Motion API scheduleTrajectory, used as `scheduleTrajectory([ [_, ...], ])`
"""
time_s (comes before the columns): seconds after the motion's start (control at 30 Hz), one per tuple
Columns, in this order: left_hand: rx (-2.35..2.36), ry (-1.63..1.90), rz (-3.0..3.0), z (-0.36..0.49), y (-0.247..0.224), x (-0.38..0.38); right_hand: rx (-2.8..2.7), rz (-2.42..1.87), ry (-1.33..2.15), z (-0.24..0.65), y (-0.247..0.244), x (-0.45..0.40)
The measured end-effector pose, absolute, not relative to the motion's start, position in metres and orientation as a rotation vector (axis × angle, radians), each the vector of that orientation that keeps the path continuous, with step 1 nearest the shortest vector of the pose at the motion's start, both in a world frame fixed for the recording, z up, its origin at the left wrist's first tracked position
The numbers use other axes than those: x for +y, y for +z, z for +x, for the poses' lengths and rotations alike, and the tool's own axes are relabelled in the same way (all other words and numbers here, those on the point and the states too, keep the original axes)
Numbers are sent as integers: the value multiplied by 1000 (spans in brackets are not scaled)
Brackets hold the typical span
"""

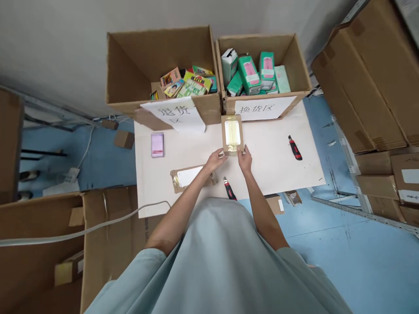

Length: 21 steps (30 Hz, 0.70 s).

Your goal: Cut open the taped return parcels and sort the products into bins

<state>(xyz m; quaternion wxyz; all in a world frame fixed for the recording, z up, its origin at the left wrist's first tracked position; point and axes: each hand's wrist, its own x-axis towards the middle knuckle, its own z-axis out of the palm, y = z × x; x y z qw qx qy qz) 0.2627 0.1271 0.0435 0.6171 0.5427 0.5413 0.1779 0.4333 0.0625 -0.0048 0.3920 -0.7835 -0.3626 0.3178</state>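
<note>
Holding small taped box (232, 136) at the far middle of the tabletop (275, 161), just in front of right carton (255, 42). Pinching near left corner with left grip (216, 160), near right corner with right grip (245, 160).

Technique: keep both corners level; press evenly, without denting the cardboard. Turn with both grips together, not from one side. Leave pale label (232, 131) uncovered for reading. Watch for near knife (230, 189), between the forearms; keep wrists clear of its tip. Same care around longer taped box (186, 176), partly beneath left forearm (194, 187).

Farther out: colourful boxes (196, 85) in left carton (140, 56); green boxes (249, 74) in right carton; purple pack (157, 145) toward left edge, far knife (295, 148) toward right.

Hard to make out: underside of held box, so no telling whether resting or lifted; fingertips, partly tucked behind box edges; label print, washed out beneath shiny tape. Cannot judge blade exposure on either knife. Handle of near knife, partly covered by shirt (225, 261). Purple pack, blurred into blocks, unreadable. Shelf cartons (369, 83) at far right, cut off by frame edge.
</note>
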Motion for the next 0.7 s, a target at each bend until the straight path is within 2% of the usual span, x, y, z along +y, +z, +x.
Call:
scheduleTrajectory([
  [0.13,1370,651,1342,202,48,120,-831,-2174,974,404,-19,17],
  [0.23,1597,817,1447,130,53,94,-1123,-2337,1128,379,-26,-39],
  [0.4,1908,833,1347,32,46,38,-1556,-2457,1202,351,-28,-101],
  [0.57,1779,817,1155,9,27,9,-1593,-2556,1133,347,-12,-96],
  [0.7,1608,867,1139,17,23,12,-1615,-2467,938,356,18,-71],
])
